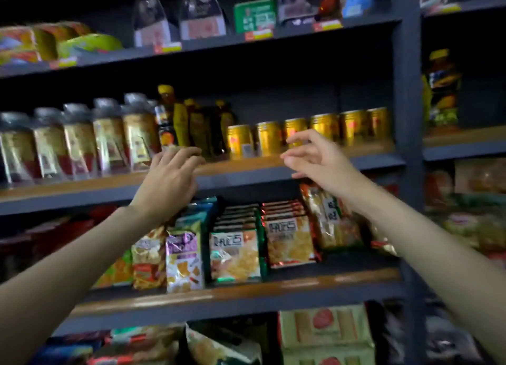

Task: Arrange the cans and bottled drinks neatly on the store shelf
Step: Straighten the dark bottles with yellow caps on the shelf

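Gold cans (309, 132) upright in a row; dark bottles (191, 126) beside them.

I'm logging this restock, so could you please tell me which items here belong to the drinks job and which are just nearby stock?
Job items: gold cans; dark bottled drinks; middle shelf.

Nearby stock: clear-lidded jars; snack packets; biscuit boxes.

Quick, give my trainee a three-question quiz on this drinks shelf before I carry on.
1. True or false: the left hand grips a dark yellow-capped bottle.
2. Which stand right of the bottles: A) round gold metal cans, B) clear grey-lidded plastic jars?
3. Fill in: the right hand hovers before the ___, holding nothing.

Key: 1 false, both hands are open and empty; 2 A; 3 cans.
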### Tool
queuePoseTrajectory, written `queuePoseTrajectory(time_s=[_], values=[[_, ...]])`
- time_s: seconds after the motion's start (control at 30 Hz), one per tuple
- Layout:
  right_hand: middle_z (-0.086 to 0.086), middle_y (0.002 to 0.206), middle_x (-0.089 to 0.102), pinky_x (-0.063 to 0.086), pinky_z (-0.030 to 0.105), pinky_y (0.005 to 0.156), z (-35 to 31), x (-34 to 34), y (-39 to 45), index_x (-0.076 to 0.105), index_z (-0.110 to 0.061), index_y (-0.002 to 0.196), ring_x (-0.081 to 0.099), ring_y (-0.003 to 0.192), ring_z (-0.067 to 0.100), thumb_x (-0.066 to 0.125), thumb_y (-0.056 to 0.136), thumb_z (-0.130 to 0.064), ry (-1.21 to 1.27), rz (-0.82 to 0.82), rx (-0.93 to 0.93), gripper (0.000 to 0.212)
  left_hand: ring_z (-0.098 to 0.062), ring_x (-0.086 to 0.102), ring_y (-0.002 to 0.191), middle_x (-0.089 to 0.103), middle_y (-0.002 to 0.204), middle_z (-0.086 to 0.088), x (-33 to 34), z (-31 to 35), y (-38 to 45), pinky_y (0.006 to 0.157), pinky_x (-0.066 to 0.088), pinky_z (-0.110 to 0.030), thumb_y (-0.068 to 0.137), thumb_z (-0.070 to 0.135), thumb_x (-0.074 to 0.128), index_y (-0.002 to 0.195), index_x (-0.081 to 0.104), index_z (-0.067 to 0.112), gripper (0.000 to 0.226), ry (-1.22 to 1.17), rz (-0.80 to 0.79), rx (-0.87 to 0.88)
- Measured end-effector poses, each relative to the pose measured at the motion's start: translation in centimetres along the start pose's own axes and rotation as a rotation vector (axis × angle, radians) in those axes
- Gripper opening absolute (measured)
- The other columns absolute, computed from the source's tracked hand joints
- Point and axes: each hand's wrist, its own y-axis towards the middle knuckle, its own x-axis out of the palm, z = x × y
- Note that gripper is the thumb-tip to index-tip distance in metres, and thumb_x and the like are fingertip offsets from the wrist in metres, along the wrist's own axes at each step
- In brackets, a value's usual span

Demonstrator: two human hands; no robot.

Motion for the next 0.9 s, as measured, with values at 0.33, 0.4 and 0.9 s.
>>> queuePoseTrajectory(time_s=[0.33,0.4,0.9], values=[[0.000,0.118,0.056,0.045,0.023,0.088,-3.3,6.8,13.8,0.052,-0.021,0.119,0.054,0.108,0.013,0.063,0.091,-0.021,-0.490,-0.067,-0.226,0.031,-0.038,0.029,0.135,0.037,0.146,-0.015,1.9,-9.5,1.4,0.104,0.025,-0.058,0.078,0.027,0.043,0.135,0.047,0.009,0.060,-0.106,0.177,-0.390],[0.003,0.124,0.053,0.042,0.023,0.088,-3.1,6.6,16.6,0.050,-0.020,0.127,0.051,0.113,0.015,0.064,0.090,-0.023,-0.578,-0.114,-0.254,0.039,-0.033,0.025,0.138,0.035,0.149,-0.011,2.2,-10.5,2.8,0.107,0.021,-0.056,0.081,0.035,0.038,0.138,0.045,0.015,0.061,-0.062,0.184,-0.349],[0.009,0.160,0.003,0.016,0.032,0.114,5.3,8.7,36.2,-0.009,-0.021,0.152,0.009,0.147,0.026,0.076,0.080,-0.021,-0.959,-0.489,0.077,0.112,-0.024,0.052,0.120,0.051,0.137,0.004,7.4,-12.0,8.5,0.109,0.014,-0.050,0.086,0.057,0.036,0.141,0.037,0.028,0.063,0.064,0.239,-0.263]])
